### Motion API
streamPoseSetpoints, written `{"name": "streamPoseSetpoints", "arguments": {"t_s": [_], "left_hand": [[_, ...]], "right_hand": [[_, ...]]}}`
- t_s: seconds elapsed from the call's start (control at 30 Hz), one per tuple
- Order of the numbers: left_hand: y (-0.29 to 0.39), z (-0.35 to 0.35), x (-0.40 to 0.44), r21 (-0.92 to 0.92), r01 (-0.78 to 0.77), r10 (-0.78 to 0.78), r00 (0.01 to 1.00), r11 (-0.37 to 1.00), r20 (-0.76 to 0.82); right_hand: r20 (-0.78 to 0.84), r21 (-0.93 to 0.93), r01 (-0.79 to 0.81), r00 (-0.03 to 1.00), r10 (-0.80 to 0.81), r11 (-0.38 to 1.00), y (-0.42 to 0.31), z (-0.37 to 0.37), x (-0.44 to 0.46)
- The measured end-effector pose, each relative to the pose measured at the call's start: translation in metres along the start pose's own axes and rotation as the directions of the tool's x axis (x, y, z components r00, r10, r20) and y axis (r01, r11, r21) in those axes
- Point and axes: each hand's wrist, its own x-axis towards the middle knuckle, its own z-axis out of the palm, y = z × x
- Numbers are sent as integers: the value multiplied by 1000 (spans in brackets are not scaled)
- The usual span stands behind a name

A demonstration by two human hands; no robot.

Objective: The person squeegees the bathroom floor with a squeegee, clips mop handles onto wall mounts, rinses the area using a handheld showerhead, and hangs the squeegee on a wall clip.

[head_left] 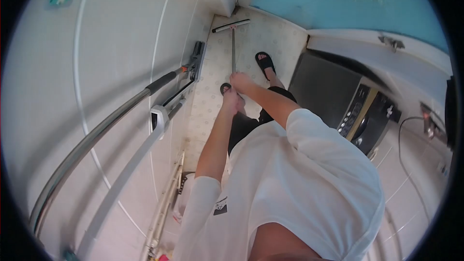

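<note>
A T-shaped squeegee (233, 38), its grey pole (234, 55) pointing ahead, is gripped by the curled left hand (232, 100) and right hand (242, 82), the right nearer the white-and-black blade (227, 27) set crosswise near the far-left corner of the pale patterned floor (208, 94).

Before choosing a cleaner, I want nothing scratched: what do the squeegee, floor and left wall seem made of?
Squeegee: its slim, even grey handle suggests satin metal, though coated plastic is possible; the dark edge may be rubber.
Floor: smooth tile or vinyl, patterned with round motifs; I can't tell which.
Left wall: probably glazed ceramic, given its soft sheen and pale joint lines.
</note>
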Motion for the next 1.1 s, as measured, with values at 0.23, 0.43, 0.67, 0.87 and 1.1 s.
{"name": "streamPoseSetpoints", "arguments": {"t_s": [0.23,0.43,0.67,0.87,1.1], "left_hand": [[-108,-136,-50,322,189,-160,981,928,-114],[-123,-185,-104,617,241,-79,957,749,-278],[-95,-134,-58,894,-66,237,970,442,-46],[-40,41,39,718,-264,168,965,645,203],[-78,96,102,507,68,-120,990,859,72]], "right_hand": [[55,132,93,993,-101,987,-120,104,-64],[-5,248,66,998,-67,966,-195,115,-95],[-203,330,-167,949,242,929,-123,81,-108],[-366,207,-444,791,490,872,49,51,-92],[-437,212,-360,796,418,908,124,91,-113]]}}
